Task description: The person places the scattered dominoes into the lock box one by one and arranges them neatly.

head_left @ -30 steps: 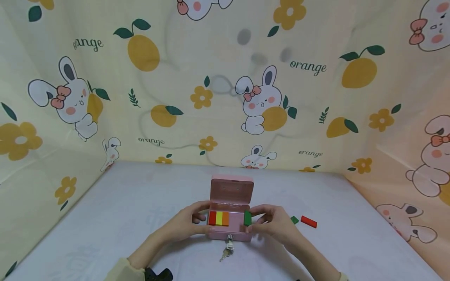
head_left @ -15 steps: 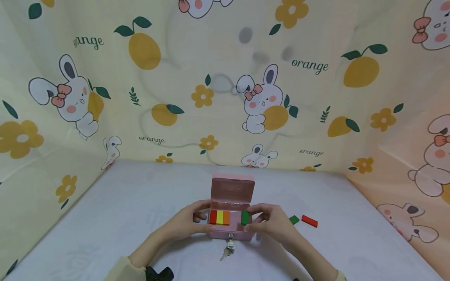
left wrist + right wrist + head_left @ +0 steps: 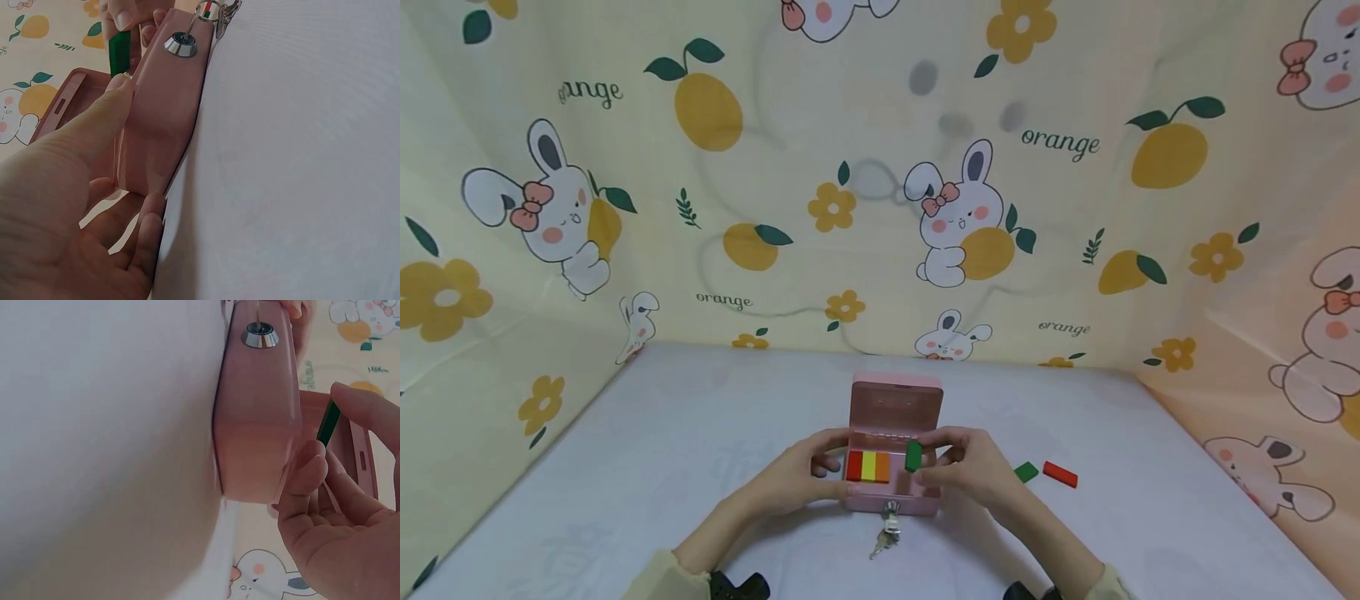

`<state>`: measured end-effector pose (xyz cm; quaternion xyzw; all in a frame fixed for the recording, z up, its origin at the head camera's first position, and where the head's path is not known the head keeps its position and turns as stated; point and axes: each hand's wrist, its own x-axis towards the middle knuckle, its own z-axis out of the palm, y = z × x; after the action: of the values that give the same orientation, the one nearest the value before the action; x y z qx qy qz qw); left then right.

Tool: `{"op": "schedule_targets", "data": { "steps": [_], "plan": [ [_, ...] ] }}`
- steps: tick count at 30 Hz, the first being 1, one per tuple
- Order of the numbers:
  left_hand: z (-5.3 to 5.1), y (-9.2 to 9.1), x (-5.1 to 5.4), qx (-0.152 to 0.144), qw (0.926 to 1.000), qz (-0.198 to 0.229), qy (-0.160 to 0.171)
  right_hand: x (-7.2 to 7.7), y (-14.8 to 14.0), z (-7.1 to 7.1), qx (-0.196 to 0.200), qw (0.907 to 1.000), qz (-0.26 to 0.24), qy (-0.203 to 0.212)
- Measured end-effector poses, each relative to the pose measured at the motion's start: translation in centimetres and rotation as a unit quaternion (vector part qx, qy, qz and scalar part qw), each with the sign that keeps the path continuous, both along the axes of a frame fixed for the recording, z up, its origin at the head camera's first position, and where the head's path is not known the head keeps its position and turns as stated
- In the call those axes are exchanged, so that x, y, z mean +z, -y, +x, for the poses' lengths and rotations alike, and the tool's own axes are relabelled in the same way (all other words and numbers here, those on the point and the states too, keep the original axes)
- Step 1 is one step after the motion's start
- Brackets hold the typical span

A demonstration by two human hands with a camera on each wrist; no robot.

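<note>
A pink metal box [image 3: 892, 503] stands on the white table with its lid up. Red [image 3: 854, 466], yellow [image 3: 868, 467] and orange [image 3: 882, 467] blocks lie side by side in its left part. The left hand [image 3: 786, 479] grips the box's left end, thumb on the front rim, as the left wrist view also shows. Between thumb and fingertips the right hand [image 3: 973, 471] pinches a green block [image 3: 913, 456] over the box's right part. In the right wrist view that green block [image 3: 329, 424] is seen edge-on, beside the box wall [image 3: 259, 425].
Right of the right hand, a second green block [image 3: 1026, 472] and a red block [image 3: 1060, 474] lie on the table [image 3: 700, 417]. Keys [image 3: 885, 538] hang from the lock at the box's front. A patterned cloth [image 3: 880, 108] hangs behind and at both sides.
The right hand has moved left with the green block, from the box's right edge to further over its inside. The left hand and the box stay in place.
</note>
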<state>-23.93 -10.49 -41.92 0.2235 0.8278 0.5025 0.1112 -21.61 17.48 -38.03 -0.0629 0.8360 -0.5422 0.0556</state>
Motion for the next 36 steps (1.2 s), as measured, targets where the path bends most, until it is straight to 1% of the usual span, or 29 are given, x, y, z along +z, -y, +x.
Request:
{"op": "schedule_targets", "data": {
  "steps": [3, 8, 10, 17, 19, 22, 26, 31, 36],
  "plan": [
    [0.1, 0.0, 0.0, 0.002, 1.0, -0.002, 0.001, -0.1, 0.3, -0.3, 0.008, 0.9999, -0.009, 0.001],
    [0.1, 0.1, -0.1, 0.002, 1.0, -0.005, 0.0, -0.3, 0.6, -0.6, 0.04, 0.9985, -0.035, 0.007],
    [0.1, 0.1, -0.1, 0.002, 1.0, -0.003, 0.0, -0.4, 0.6, -0.7, 0.048, 0.9982, -0.034, 0.005],
    [-0.1, 0.1, -0.2, -0.001, 1.0, -0.003, -0.001, -0.2, 0.9, -1.2, 0.028, 0.9988, 0.029, -0.027],
    [-0.1, 0.1, -0.2, -0.001, 1.0, -0.002, 0.001, -0.3, 1.0, -1.4, 0.029, 0.9981, 0.044, -0.032],
    [-0.1, 0.1, -0.2, -0.001, 1.0, 0.0, 0.002, -0.3, 1.0, -1.7, 0.031, 0.9958, 0.075, -0.04],
    [-0.2, 0.1, -0.2, -0.002, 1.0, 0.002, 0.0, -0.3, 1.0, -2.0, 0.045, 0.99, 0.118, -0.064],
    [-0.2, 0.1, -0.3, -0.003, 1.0, 0.001, -0.004, -0.4, 0.9, -2.2, 0.062, 0.985, 0.137, -0.085],
    [-0.2, 0.1, -0.3, 0.0, 1.0, -0.002, -0.008, -0.6, 0.9, -2.4, 0.07, 0.9823, 0.146, -0.095]
  ]
}}
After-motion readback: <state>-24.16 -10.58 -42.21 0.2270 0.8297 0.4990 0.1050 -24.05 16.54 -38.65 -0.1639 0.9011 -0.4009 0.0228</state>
